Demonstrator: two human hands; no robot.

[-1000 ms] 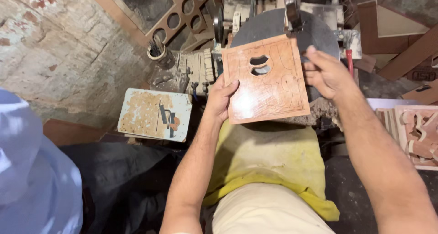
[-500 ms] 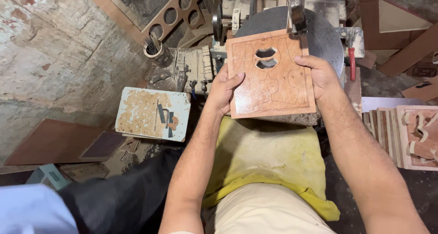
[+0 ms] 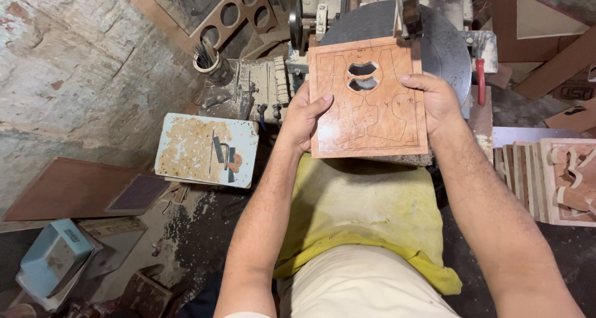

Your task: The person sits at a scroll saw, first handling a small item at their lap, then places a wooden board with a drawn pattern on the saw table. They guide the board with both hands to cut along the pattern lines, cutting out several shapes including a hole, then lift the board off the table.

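Note:
A square reddish-brown wooden panel (image 3: 372, 113) with pencilled outlines and two cut-out holes near its top lies flat on the round grey saw table (image 3: 447, 45). My left hand (image 3: 303, 116) grips the panel's left edge. My right hand (image 3: 434, 101) holds its right edge, fingers on top. The saw's blade guide (image 3: 408, 8) stands just beyond the panel's far edge, at its right side. A yellow cloth (image 3: 366, 212) covers my lap below the panel.
A worn white-and-brown box (image 3: 208, 149) sits to the left. A stack of cut wooden panels (image 3: 552, 178) lies at the right. A red-handled lever (image 3: 479, 82) sticks out of the machine. A board with round holes (image 3: 233, 11) leans behind. A blue container (image 3: 53, 256) rests bottom left.
The panel has moved forward onto the saw table towards the blade guide, and my right hand has closed on its right edge. A person in blue at the left has left the view.

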